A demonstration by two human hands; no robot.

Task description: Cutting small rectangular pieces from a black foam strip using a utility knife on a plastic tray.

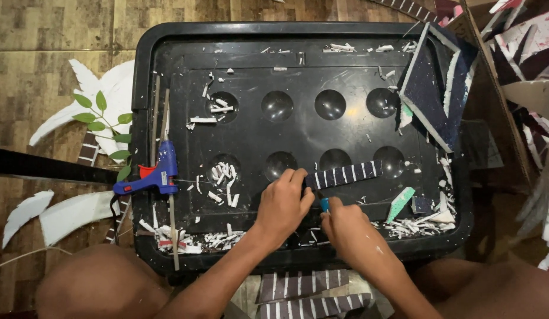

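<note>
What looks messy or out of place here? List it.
White offcuts are scattered across the black tray, filling some round dimples and piling along the near edge. A dark foam sheet leans tilted over the right rim. The glue gun lies across the left rim.

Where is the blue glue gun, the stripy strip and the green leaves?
glue gun [162, 168]: head view, on its blue body.
striped strip [345, 174]: head view, on its middle.
green leaves [100, 121]: head view, on the sprig's middle.
</note>
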